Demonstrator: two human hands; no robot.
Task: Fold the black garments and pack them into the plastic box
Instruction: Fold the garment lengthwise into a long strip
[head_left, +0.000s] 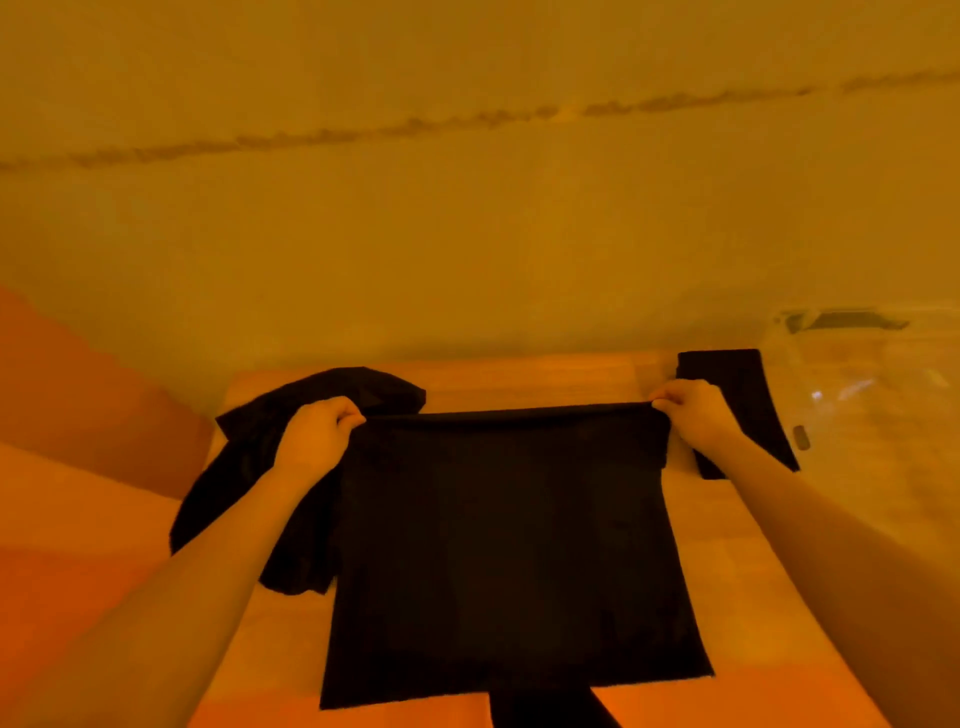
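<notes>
Your left hand (317, 434) and right hand (693, 410) each pinch a far corner of the garment (509, 551) spread flat on the table (753, 597). Its held edge runs left to right; the rest lies toward you. The box (872, 395) sits right of the garment, nearer your right hand.

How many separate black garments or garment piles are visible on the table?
3: one spread garment in the centre, pinched at its far edge by both hands; a crumpled heap to its left; one folded piece right, beside the plastic box. The heap may hide more.

Wooden table (530, 382) against a plain wall (467, 234); orange cushion (78, 389) at left.
</notes>
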